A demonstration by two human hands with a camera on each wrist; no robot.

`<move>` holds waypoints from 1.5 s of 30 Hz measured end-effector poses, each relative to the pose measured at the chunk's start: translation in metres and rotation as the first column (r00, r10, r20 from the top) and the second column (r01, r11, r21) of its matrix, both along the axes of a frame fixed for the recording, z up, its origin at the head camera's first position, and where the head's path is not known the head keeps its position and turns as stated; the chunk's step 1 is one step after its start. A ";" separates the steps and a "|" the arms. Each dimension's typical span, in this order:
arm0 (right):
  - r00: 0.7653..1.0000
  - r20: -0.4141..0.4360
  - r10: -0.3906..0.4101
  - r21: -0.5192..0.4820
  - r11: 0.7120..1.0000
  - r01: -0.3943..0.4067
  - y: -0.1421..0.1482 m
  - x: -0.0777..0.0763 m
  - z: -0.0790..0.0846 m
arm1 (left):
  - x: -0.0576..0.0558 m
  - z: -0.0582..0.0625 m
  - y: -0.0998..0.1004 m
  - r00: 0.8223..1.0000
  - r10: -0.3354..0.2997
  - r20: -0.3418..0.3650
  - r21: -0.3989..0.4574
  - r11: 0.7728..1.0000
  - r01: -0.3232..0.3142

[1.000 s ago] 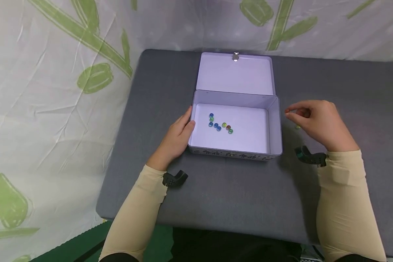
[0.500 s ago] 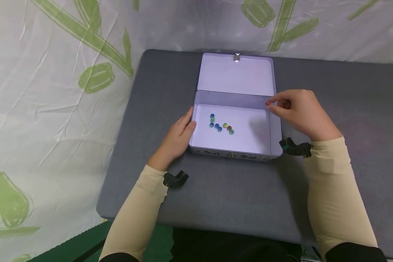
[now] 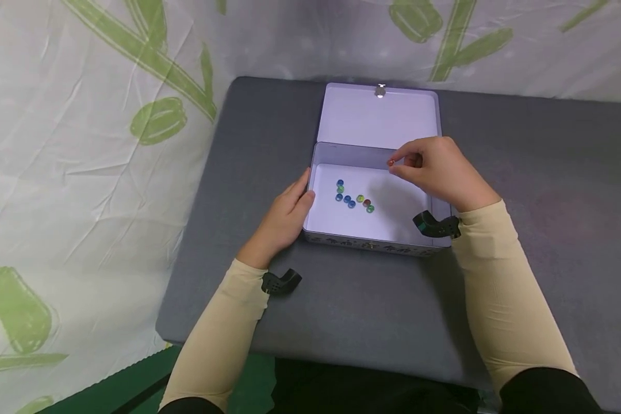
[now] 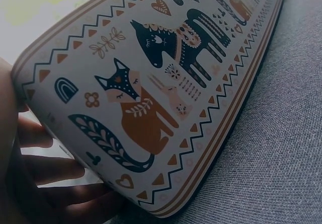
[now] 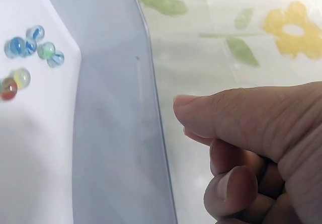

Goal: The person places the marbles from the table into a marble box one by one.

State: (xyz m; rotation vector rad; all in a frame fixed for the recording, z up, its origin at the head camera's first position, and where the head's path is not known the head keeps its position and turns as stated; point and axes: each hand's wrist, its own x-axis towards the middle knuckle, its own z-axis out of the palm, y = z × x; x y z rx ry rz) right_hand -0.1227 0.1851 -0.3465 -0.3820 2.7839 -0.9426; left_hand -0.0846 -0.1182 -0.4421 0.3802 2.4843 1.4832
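- A grey table point(image 3: 362, 310) is spread beneath both hands, a leaf-printed sheet point(image 3: 290, 40) hung beyond.
- A box point(image 3: 341, 223) is touched by the left hand point(image 3: 281, 219), fingers laid straight against it.
- A reddish marble point(image 3: 390, 163) is pinched by the right hand point(image 3: 441, 172).
- Since a second ago, that hand has been brought from beside the box to above it.

Can't tell if it's a home or a lab tbh, but it looks like a little curtained-off corner. Wrinkly white sheeting point(image 3: 98, 195) with green plant prints hangs behind and to the left, there's a yellow flower point(image 5: 296, 30) printed too, plus a grey fabric-topped counter point(image 3: 352, 305) and green floor point(image 3: 256, 379).
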 end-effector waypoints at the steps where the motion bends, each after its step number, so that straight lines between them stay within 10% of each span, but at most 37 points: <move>1: 1.000 0.006 0.006 -0.003 1.000 -0.006 -0.002 -0.001 -0.001 | 0.000 0.000 0.000 1.000 -0.001 0.000 0.002 1.000 0.001; 45: 0.940 0.150 0.306 0.115 0.939 -0.324 -0.046 -0.017 -0.053 | 0.000 -0.001 0.003 1.000 -0.011 -0.020 0.003 1.000 0.011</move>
